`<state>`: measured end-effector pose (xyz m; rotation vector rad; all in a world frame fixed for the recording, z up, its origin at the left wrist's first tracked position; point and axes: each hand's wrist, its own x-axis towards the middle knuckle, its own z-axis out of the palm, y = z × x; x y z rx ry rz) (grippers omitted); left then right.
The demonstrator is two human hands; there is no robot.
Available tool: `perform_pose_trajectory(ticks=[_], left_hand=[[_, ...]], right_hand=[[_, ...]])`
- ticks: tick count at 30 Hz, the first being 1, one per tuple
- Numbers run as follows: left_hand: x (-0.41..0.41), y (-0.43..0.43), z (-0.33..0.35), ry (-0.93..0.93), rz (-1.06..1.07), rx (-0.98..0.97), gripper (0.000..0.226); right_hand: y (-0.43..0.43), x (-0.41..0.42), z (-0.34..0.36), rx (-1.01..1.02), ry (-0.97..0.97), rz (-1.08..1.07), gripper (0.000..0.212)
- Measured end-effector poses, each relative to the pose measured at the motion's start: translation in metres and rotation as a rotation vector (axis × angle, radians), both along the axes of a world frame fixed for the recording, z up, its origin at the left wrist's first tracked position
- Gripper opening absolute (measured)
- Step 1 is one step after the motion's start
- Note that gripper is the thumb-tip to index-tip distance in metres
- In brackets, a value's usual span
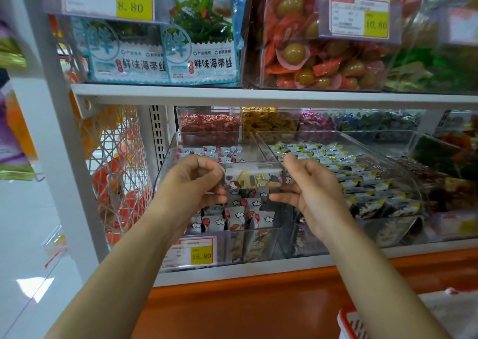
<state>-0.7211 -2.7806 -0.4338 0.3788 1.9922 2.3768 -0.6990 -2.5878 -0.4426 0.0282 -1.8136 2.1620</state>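
Note:
Both hands hold one small snack packet, white with a yellow and dark cartoon print, level in front of the lower shelf. My left hand pinches its left end with curled fingers. At the right end, my right hand has its thumb on top and its fingers underneath. Directly under and behind the packet stands a clear plastic bin with several white packets printed with red shapes and clouds. A price tag reading 15.80 is fixed to the bin's front.
A second clear bin to the right holds black, white and yellow packets. Smaller bins of sweets stand behind. The upper shelf carries kelp bags and orange-wrapped snacks. A wire mesh panel closes the left side. A red basket is at bottom right.

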Motion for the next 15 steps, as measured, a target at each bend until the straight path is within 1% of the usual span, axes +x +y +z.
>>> perform_pose_trajectory(ticks=[2, 4, 5, 7, 9, 12, 15], left_hand=[[0.0002, 0.0008, 0.0001, 0.017, 0.001, -0.044, 0.008], [0.0011, 0.0003, 0.0015, 0.005, -0.034, -0.023, 0.006], [0.0018, 0.0002, 0.0024, 0.009, -0.045, -0.029, 0.004], [0.0023, 0.0004, 0.0023, 0.055, 0.003, -0.12, 0.011], [0.0022, 0.0012, 0.0025, 0.095, 0.067, -0.19, 0.012], [0.0038, 0.0022, 0.003, 0.109, 0.074, -0.176, 0.011], [0.0065, 0.0017, 0.005, 0.155, 0.031, -0.217, 0.021]], right_hand=[[0.0002, -0.0001, -0.002, 0.106, 0.044, -0.057, 0.024], [0.0015, -0.0016, -0.0026, 0.111, 0.096, -0.059, 0.007], [0.0022, -0.0021, -0.0024, 0.107, 0.116, -0.041, 0.003], [0.0021, -0.0023, -0.0016, 0.124, 0.126, -0.003, 0.016], [0.0009, -0.002, -0.0024, 0.168, 0.126, 0.022, 0.023], [0.0004, -0.0008, -0.0029, 0.279, 0.129, -0.018, 0.018], [0.0012, 0.0012, -0.0011, 0.371, 0.15, -0.073, 0.011]])
